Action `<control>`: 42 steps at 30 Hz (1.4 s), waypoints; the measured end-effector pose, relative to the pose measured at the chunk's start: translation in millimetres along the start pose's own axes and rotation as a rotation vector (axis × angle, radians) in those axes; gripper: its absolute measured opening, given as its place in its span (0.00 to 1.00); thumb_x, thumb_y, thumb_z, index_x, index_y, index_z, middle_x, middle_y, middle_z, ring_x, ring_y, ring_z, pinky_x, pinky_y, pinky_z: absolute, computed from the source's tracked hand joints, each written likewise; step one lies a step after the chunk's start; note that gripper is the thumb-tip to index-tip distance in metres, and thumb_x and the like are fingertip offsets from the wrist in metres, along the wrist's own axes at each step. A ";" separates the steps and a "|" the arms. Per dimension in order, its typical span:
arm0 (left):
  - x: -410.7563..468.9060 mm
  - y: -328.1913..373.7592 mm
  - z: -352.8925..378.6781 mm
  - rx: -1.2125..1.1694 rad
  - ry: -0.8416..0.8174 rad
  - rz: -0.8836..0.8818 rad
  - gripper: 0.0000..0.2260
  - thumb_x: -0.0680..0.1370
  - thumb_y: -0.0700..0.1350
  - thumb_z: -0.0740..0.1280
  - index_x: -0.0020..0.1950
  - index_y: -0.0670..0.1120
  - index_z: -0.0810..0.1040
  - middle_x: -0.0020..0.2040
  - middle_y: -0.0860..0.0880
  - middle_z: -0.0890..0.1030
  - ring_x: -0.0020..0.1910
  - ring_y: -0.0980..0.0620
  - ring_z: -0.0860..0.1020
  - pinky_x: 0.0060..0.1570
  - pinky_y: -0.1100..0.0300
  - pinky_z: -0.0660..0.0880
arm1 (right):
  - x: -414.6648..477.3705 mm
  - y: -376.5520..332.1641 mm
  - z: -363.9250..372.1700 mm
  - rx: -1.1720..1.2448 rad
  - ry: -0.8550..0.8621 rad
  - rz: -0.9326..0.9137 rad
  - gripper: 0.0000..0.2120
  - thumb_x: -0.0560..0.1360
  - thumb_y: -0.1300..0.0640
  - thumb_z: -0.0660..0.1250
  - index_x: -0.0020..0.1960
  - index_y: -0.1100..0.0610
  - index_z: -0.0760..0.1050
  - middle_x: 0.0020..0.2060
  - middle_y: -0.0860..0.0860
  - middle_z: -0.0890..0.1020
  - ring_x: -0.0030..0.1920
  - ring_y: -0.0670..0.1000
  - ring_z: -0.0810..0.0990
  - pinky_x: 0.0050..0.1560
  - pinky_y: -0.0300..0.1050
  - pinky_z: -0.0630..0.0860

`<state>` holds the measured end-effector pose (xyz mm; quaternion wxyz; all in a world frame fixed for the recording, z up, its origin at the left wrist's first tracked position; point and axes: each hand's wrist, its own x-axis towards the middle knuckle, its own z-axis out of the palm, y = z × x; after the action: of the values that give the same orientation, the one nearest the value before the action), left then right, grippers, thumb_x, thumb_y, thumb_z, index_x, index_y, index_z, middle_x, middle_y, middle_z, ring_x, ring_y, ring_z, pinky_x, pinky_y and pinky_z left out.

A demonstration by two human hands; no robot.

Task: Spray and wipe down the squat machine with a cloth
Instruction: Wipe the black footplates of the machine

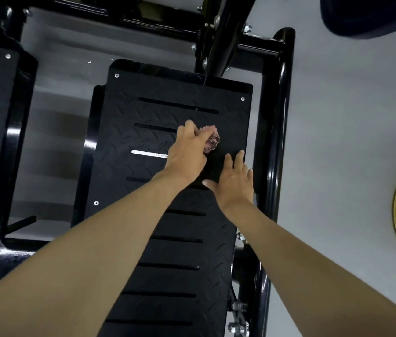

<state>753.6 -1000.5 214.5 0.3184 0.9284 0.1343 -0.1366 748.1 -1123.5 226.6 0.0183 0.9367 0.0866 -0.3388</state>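
On the right footplate (163,239), both forearms reach forward along its long axis. Right hand (234,181): open, fingers spread, flat on or just above the plate near its right edge; contact unclear. Left hand (188,152): slightly farther, closed around a bunched pink cloth (212,139), pressing it to the plate. Cloth lies just ahead-left of the right hand. Unwiped-looking plate extends beyond toward the frame (282,105). No spray bottle in view.
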 end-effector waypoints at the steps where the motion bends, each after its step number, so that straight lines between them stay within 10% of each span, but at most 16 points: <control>1: 6.2 4.8 -0.6 0.052 -0.025 0.006 0.30 0.72 0.32 0.66 0.72 0.51 0.67 0.59 0.45 0.64 0.58 0.47 0.64 0.48 0.53 0.75 | 1.7 -2.2 -1.9 0.017 0.016 0.006 0.42 0.77 0.41 0.61 0.78 0.58 0.42 0.77 0.60 0.41 0.77 0.57 0.48 0.77 0.53 0.48; 19: -0.8 -42.1 -32.0 0.179 0.003 -0.276 0.24 0.77 0.39 0.65 0.72 0.51 0.67 0.63 0.44 0.63 0.62 0.44 0.64 0.47 0.53 0.71 | 40.0 -29.2 -20.3 -0.178 -0.072 0.079 0.51 0.74 0.41 0.67 0.76 0.59 0.32 0.77 0.58 0.38 0.77 0.61 0.45 0.76 0.56 0.48; 29: 14.0 -9.6 -27.5 0.169 -0.216 -0.076 0.27 0.77 0.42 0.66 0.73 0.57 0.63 0.65 0.45 0.63 0.65 0.44 0.62 0.56 0.48 0.70 | 43.2 -45.4 -24.7 -0.220 -0.074 0.132 0.47 0.76 0.51 0.68 0.77 0.63 0.37 0.76 0.62 0.42 0.76 0.64 0.50 0.75 0.58 0.50; 42: 0.8 -94.7 -84.3 0.055 0.011 -0.373 0.22 0.76 0.36 0.65 0.68 0.53 0.74 0.59 0.44 0.69 0.62 0.44 0.67 0.55 0.47 0.74 | 46.9 -46.6 -22.1 -0.088 -0.094 0.128 0.51 0.73 0.57 0.73 0.76 0.65 0.35 0.75 0.64 0.39 0.75 0.68 0.48 0.72 0.62 0.59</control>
<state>736.7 -875.4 225.8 0.2612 0.8965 0.3021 -0.1916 789.4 -1068.5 214.8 0.0851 0.9216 0.0405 -0.3765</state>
